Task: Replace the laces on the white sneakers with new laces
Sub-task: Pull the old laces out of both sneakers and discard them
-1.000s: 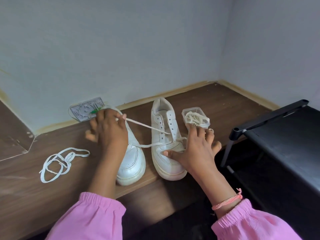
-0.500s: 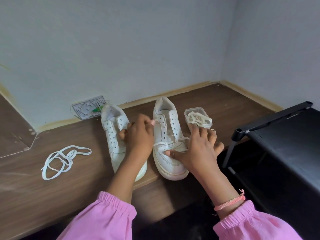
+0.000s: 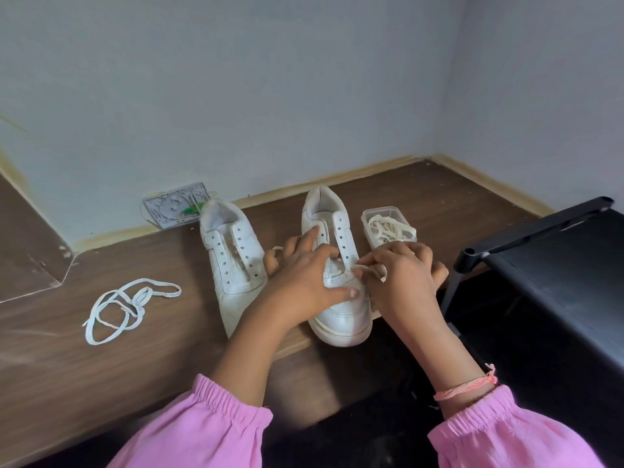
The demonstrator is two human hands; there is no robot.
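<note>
Two white sneakers stand on the wooden table, toes toward me. The left sneaker has bare eyelets. My left hand rests on the right sneaker, fingers spread over its tongue and eyelets and the thumb on the toe cap. A short white loop shows by its outer fingers. My right hand is at the shoe's right side and pinches a white lace between thumb and fingers. The hands hide the lower eyelets.
A loose white lace lies coiled on the table at the left. A clear plastic box with cream laces stands right of the sneakers. A black rack stands at the right. A grey plate leans on the wall.
My left hand came from the far left, where it pulled a lace taut, over onto the right sneaker. My right hand shifted from gripping the shoe's side to pinching the lace.
</note>
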